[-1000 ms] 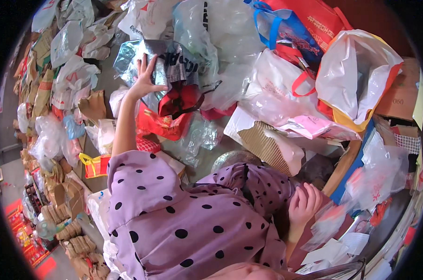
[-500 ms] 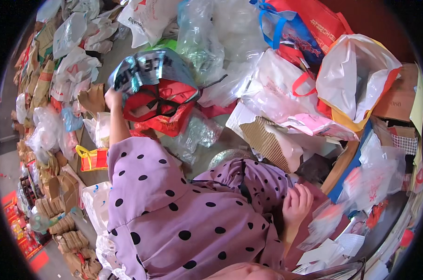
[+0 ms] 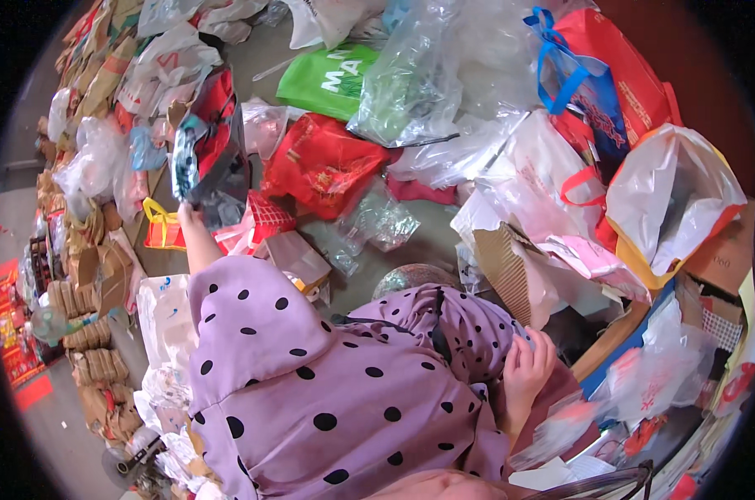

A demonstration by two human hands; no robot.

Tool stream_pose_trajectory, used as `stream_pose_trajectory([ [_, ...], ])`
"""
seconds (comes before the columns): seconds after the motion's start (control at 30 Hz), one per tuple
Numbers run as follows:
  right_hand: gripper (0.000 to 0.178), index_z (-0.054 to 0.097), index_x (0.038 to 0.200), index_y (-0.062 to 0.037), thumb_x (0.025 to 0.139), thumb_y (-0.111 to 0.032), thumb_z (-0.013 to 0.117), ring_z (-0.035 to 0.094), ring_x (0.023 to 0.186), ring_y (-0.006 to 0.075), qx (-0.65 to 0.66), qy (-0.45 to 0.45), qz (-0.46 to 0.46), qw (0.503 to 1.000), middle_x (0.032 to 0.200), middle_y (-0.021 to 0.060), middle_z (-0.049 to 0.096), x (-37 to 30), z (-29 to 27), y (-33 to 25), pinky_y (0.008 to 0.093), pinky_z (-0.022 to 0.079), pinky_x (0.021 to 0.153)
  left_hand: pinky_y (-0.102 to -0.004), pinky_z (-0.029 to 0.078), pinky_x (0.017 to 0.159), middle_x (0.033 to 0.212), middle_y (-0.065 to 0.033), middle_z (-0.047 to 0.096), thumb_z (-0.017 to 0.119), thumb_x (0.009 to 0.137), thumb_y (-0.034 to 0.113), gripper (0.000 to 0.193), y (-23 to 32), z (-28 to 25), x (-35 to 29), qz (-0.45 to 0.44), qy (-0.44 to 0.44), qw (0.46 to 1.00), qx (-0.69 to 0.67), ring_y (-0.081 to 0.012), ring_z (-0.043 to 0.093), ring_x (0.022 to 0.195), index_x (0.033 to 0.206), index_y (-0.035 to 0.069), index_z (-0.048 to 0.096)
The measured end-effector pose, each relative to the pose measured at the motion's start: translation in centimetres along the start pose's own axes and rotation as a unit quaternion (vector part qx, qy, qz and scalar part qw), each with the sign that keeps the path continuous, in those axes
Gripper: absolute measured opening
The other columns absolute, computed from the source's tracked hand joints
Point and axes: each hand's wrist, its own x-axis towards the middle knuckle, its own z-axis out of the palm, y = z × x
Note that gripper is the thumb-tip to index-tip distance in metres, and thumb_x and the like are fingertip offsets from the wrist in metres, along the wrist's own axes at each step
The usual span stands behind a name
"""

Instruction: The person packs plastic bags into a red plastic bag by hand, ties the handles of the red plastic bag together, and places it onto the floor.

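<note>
My left hand is closed on the edge of a shiny silver-blue bag with a red inside. The bag hangs tilted over the pile, its mouth partly turned upward. Close to it lie a red bag, a small yellow-handled red bag and a pink-and-white checked bag. My right hand rests beside my polka-dot clothing, its fingers loosely bent and apart, with nothing visible in it. Near that hand are torn corrugated cardboard and a bundle of clear plastic bags.
A green bag and large clear plastic bags lie ahead. To the right stand a white-lined open bag, a blue-handled bag and a red bag. Stacked brown paper bags line the left side.
My left hand has swung the silver-blue bag left and turned it, exposing the red bag and the green bag behind. The view has shifted slightly. My right hand stays in place.
</note>
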Motion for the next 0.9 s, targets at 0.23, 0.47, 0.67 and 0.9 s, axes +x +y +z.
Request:
stream_pose_trajectory([
  [0.23,0.014,0.057,0.085,-0.008,0.072,-0.006,0.058,0.051,0.09,0.0264,-0.005,-0.008,0.003,1.0,0.095,0.0072,0.055,1.0,0.1,-0.4,0.0397,0.042,0.078,-0.0322,0.049,0.072,0.09,-0.0098,0.06,0.044,0.083,0.005,0.016,2.8,13.7,0.8,0.119,-0.138,0.939,-0.29,-0.0201,0.058,0.079,0.095,0.001,0.054],
  [0.47,0.014,0.057,0.083,-0.0077,0.07,-0.005,0.059,0.051,0.09,0.027,0.006,0.0,0.061,0.998,0.095,0.007,0.055,0.5,-0.6,-0.3,0.0392,0.041,0.079,-0.0319,0.049,0.077,0.095,-0.0121,0.059,0.042,0.081,-0.002,0.027,-1.0,29.6,-0.8,0.283,-0.312,0.902,-0.092,-0.0238,0.058,0.089,0.107,0.0,0.049],
  [0.67,0.015,0.058,0.083,-0.0085,0.069,-0.007,0.059,0.052,0.089,0.025,0.002,0.034,0.109,0.994,0.094,0.0057,0.055,-1.9,-0.4,0.1,0.0376,0.041,0.075,-0.0303,0.044,0.044,0.064,-0.0053,0.052,0.057,0.077,0.01,0.008,-13.3,37.5,0.4,-0.149,-0.322,0.934,0.03,-0.0199,0.047,0.047,0.084,0.009,0.052],
  [0.9,0.018,0.057,0.083,-0.0079,0.066,-0.003,0.061,0.052,0.09,0.0268,0.014,-0.012,0.186,0.982,0.093,0.0069,0.055,-2.9,0.0,-1.0,0.0375,0.041,0.078,-0.0311,0.038,0.088,0.117,-0.0137,0.05,0.066,0.069,0.014,0.061,-24.1,51.7,-18.7,0.196,-0.452,0.825,0.277,-0.0219,0.048,0.106,0.124,0.004,0.04],
])
